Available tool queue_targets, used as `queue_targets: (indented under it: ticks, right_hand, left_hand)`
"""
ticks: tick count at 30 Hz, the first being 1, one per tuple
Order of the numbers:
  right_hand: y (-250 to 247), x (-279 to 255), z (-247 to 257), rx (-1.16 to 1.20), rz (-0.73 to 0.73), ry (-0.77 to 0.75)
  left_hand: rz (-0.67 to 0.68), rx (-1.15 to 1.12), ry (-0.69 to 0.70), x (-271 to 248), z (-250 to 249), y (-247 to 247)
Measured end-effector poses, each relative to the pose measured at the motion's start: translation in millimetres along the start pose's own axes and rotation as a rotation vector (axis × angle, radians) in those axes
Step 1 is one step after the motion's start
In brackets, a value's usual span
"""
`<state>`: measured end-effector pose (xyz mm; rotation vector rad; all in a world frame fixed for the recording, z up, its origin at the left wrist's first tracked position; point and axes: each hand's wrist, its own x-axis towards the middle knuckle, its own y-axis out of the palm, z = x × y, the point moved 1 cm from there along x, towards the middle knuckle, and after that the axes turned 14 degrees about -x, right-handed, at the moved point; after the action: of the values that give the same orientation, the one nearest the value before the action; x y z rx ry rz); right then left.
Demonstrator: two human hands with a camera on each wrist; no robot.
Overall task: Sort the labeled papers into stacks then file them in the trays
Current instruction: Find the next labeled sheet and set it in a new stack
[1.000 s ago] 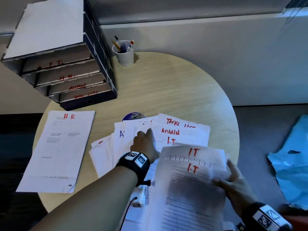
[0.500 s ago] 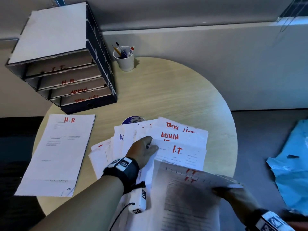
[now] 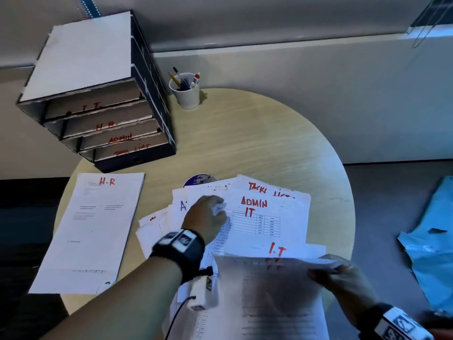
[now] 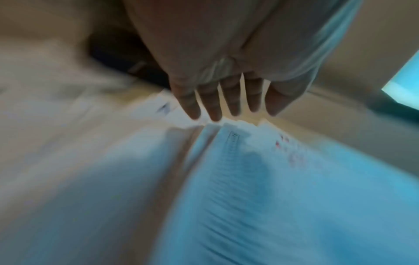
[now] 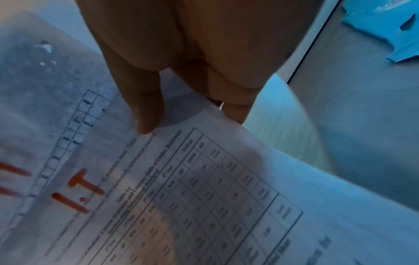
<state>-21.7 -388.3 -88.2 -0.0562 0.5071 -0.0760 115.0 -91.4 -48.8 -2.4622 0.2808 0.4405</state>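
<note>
Pale wood shows on the round desk [image 3: 257, 133] under a fanned pile of white papers [image 3: 277, 217] lying near you at its middle, their red labels reading ADMIN, IT, I.T and TASKS LIST. Your left hand [image 3: 206, 217] rests on the left part of that pile; in the left wrist view its fingers [image 4: 213, 105] are straight and spread, tips at the sheets' edges, holding nothing. Your right hand [image 3: 343, 278] pinches the right edge of a sheaf of I.T sheets [image 3: 269, 298] raised at the near side, thumb [image 5: 145, 107] on top and the other fingers underneath. To the left, apart from the pile, a stack labeled H.R [image 3: 90, 229] lies flat on the desk. At the far left stands the tray unit [image 3: 103, 99], its four slots marked I.T, H.R, ADMIN and TASK LIST from top to bottom. A white cup of pens [image 3: 186, 94] stands just right of the trays. A blue disc [image 3: 199, 180] peeks out from under the far edge of the pile. Blue crumpled sheeting [image 3: 431, 241] lies on the floor at the right.
</note>
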Motion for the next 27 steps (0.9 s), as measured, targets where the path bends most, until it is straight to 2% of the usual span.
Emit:
queue_targets:
  ticks: [2, 4, 8, 10, 12, 16, 18, 21, 23, 26, 27]
  right_hand:
    - [-7, -3, -5, -0.062, 0.032, 0.018]
    - [-12, -7, 1, -0.096, 0.010, 0.038]
    - [-18, -10, 6, -0.080, -0.013, 0.055]
    - [-15, -10, 9, -0.068, -0.001, 0.041]
    - [-12, -9, 5, -0.067, -0.006, 0.011]
    - [-1, -2, 2, 0.029, -0.022, -0.007]
    - [4, 3, 1, 0.058, -0.033, 0.033]
    - [13, 12, 5, 0.006, 0.003, 0.075]
    - [20, 13, 12, -0.087, 0.007, 0.089]
    - [25, 19, 20, -0.058, -0.074, 0.124]
    - [26, 22, 24, -0.051, -0.088, 0.135]
  left_hand:
    - [0.153, 0.441, 0.098, 18, -2, 8]
    - [0.230, 0.664, 0.100, 30, -6, 15]
    - [0.154, 0.689, 0.018, 38, -4, 18]
    - [0.109, 0.636, 0.038, 37, -4, 16]
    - [0.062, 0.444, 0.097, 30, 0, 10]
    - [0.105, -0.138, 0.144, 1, 15, -7]
    - [0.171, -0.308, 0.186, -24, 13, -12]
    - [0.270, -0.443, 0.181, -49, 4, -12]
    - [0.231, -0.624, 0.107, -54, 4, -10]
    - [0.044, -1.002, -0.169, -50, 18, 1]
    - [0.001, -1.025, -0.228, -51, 22, 3]
